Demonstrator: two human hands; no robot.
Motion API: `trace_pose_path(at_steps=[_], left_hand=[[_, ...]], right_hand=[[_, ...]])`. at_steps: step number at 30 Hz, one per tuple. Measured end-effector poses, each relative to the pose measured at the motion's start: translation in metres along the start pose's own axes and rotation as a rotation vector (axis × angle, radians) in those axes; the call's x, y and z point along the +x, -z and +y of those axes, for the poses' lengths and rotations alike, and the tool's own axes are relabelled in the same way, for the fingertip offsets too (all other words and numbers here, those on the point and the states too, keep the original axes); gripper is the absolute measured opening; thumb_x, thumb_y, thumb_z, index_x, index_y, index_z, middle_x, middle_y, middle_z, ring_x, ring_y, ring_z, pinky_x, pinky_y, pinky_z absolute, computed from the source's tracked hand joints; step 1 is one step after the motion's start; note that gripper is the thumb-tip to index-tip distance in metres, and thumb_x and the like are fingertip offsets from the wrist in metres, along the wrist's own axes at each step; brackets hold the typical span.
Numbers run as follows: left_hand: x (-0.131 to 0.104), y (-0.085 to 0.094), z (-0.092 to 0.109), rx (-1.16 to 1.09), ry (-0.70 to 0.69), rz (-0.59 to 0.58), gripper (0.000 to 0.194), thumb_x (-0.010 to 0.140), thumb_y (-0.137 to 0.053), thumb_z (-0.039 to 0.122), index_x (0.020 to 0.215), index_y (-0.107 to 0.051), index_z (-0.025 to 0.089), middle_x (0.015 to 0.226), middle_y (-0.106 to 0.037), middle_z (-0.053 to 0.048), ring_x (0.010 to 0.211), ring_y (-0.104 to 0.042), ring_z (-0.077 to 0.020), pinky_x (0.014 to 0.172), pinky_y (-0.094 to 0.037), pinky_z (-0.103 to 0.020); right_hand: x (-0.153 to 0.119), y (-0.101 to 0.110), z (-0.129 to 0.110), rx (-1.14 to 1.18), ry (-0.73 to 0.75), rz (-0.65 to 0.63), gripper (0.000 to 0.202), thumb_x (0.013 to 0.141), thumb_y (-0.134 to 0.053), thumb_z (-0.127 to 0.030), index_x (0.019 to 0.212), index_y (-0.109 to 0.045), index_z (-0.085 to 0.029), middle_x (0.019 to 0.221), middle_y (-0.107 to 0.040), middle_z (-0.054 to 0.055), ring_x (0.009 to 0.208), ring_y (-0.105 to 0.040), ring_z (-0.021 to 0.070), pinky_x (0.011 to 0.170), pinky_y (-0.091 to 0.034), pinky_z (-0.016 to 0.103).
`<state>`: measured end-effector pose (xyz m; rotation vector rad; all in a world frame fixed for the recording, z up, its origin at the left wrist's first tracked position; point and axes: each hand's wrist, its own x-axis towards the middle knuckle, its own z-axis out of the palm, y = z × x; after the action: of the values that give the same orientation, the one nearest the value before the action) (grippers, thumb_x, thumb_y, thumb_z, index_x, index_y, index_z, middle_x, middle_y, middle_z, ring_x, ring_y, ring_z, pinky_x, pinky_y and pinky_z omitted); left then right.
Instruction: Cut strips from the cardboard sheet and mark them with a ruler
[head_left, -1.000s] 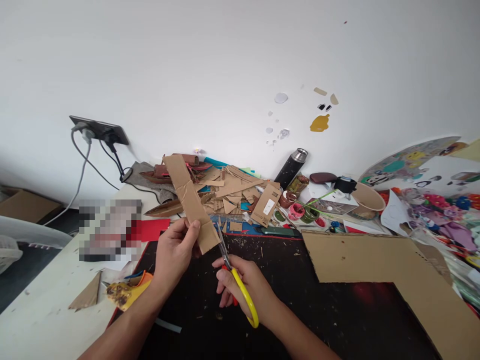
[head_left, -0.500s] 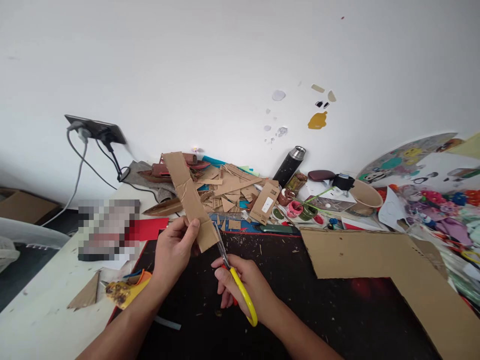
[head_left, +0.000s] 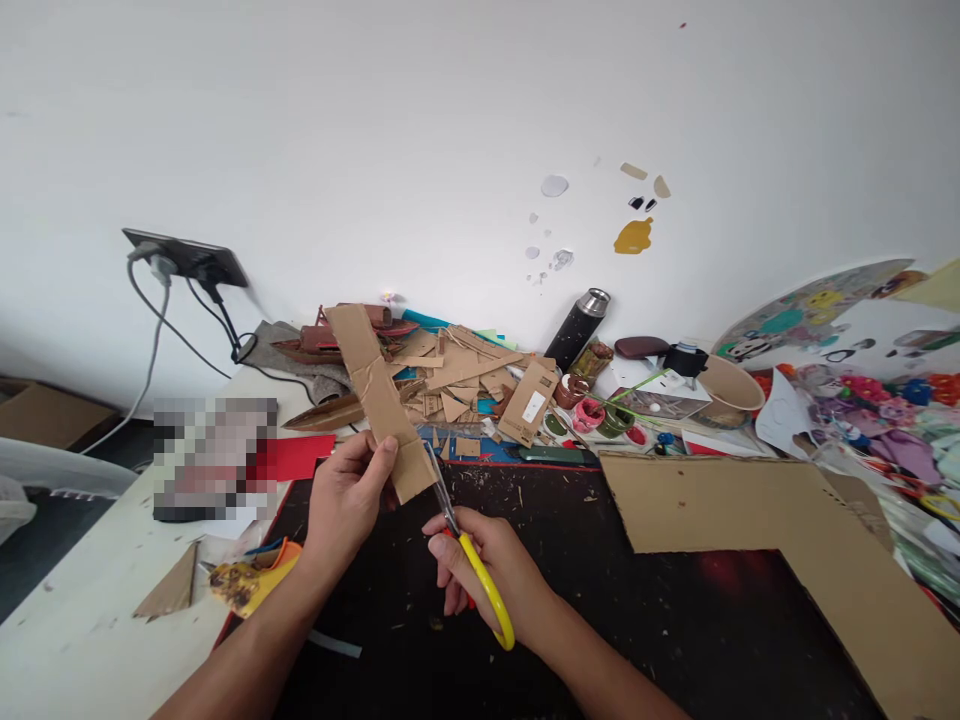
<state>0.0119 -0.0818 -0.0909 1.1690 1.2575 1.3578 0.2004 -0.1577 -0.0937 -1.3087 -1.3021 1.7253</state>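
Observation:
My left hand (head_left: 352, 490) pinches a long strip of brown cardboard (head_left: 373, 385) near its lower end, thumb on the front face. The strip is held up at a tilt, with a crease across its middle. In my right hand (head_left: 487, 560) is a pair of scissors (head_left: 480, 575) with one yellow handle and a red part half hidden behind the fingers. Its metal blades point up and left, against the strip's lower right edge. Whether they have cut into the cardboard I cannot tell.
A large L-shaped cardboard sheet (head_left: 705, 505) lies on the right of the dark mat (head_left: 570, 610). Behind it stand paint pots (head_left: 589, 413) and a leaning black flask (head_left: 579, 330). Cardboard scraps (head_left: 469, 375) are heaped at the back. A yellow-and-orange tool (head_left: 259, 580) lies left.
The view has shifted very slightly. Both hands, the cardboard strip and the scissors stay nearly in the same place.

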Motion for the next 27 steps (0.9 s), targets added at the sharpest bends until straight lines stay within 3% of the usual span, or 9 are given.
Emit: trace_pose_path(at_steps=[12,27], left_hand=[[-0.001,0.000,-0.004,-0.008,0.022,-0.015,0.038,0.092,-0.072,0.053,0.072,-0.061,0.023,0.056,-0.057,0.004,0.041,-0.052,-0.0142,0.039,-0.044,-0.026],[-0.002,-0.001,-0.009,0.010,0.044,-0.001,0.038,0.097,-0.069,0.052,0.073,-0.062,0.024,0.055,-0.058,0.003,0.043,-0.055,-0.0149,0.041,-0.045,-0.025]], right_hand=[[0.001,0.003,0.007,-0.016,0.022,0.000,0.056,0.098,-0.064,-0.074,0.109,-0.067,-0.019,0.064,-0.059,-0.006,0.043,-0.056,0.0090,0.042,-0.043,0.017],[0.000,0.002,-0.007,-0.170,0.004,0.036,0.040,0.104,-0.060,-0.061,0.098,-0.061,-0.021,0.053,-0.052,-0.009,0.039,-0.051,0.0097,0.042,-0.040,0.018]])
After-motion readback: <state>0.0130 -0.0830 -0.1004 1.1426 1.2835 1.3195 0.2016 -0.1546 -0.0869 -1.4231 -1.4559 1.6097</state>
